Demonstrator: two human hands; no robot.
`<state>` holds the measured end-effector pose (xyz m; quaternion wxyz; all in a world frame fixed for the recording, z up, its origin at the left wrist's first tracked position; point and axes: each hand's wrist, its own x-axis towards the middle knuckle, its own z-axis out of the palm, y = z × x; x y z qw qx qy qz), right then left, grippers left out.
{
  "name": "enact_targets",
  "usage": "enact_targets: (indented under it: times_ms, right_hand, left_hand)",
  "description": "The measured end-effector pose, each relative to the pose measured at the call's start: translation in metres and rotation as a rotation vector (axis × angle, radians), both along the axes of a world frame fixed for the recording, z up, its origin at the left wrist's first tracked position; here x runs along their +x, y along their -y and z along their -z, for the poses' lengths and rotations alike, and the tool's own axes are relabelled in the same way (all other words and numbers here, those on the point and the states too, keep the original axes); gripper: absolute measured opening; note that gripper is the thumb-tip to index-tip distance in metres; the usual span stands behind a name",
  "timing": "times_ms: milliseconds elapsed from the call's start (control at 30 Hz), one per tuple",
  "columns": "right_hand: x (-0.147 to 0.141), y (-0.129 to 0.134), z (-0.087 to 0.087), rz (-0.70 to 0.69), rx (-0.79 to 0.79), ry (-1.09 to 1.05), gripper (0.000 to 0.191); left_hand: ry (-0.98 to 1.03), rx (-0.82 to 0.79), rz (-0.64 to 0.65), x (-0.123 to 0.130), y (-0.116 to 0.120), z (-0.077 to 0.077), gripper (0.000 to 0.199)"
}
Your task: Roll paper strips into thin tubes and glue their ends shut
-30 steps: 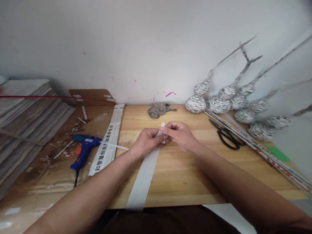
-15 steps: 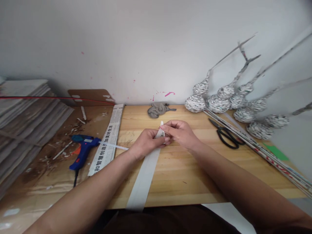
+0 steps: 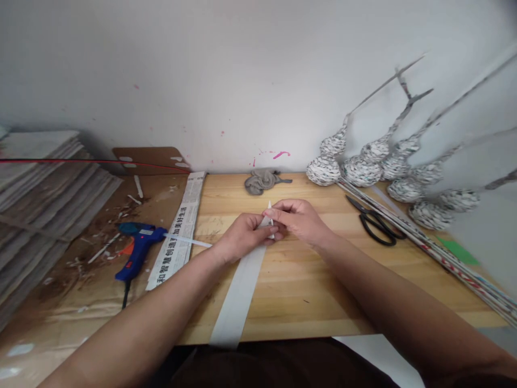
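Observation:
A long pale paper strip (image 3: 238, 296) runs from the table's front edge up to my hands. My left hand (image 3: 246, 234) is closed on the strip, its thumb lying across the paper. At the strip's far end, my right hand (image 3: 297, 218) pinches the paper, which is rolled there into a narrow pointed tip. The fingertips of both hands nearly meet and hide part of the rolled end. Left of my forearm lies a stack of printed newspaper strips (image 3: 180, 231). Beside it rests a blue glue gun (image 3: 139, 250) with a glue stick in its back.
Black scissors (image 3: 377, 226) and thin paper rods (image 3: 428, 242) lie on the right. Several woven paper gourds (image 3: 323, 170) stand along the wall. A grey cloth (image 3: 262, 181) lies at the back of the wooden table (image 3: 299, 307). Stacked paper (image 3: 52, 199) rises at far left.
The paper's far end has turned between my fingers and its tip looks narrower and more tightly rolled. Both hands stay in nearly the same place.

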<state>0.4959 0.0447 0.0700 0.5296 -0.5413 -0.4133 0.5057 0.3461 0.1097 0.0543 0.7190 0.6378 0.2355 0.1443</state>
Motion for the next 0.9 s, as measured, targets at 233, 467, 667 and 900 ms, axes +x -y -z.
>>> enact_targets:
  times_ms: [233, 467, 667, 900]
  right_hand:
    - [-0.0042, -0.0014, 0.0038, 0.084, 0.011, -0.069, 0.033]
    - [-0.0071, 0.0001, 0.0015, 0.063, 0.016, -0.082, 0.040]
    - [-0.0051, -0.0001, 0.0041, 0.022, 0.001, -0.107, 0.037]
    - [0.0002, 0.0009, -0.0020, -0.107, -0.005, 0.016, 0.033]
  left_hand:
    - [0.015, 0.046, 0.056, -0.0002, 0.0012, -0.0011, 0.021]
    - [-0.011, 0.040, 0.069, -0.0007, 0.0032, -0.0014, 0.027]
    - [-0.015, 0.040, 0.044, -0.0013, 0.0034, -0.0031, 0.034]
    - [0.007, -0.018, 0.041, -0.0007, 0.0023, -0.0037, 0.037]
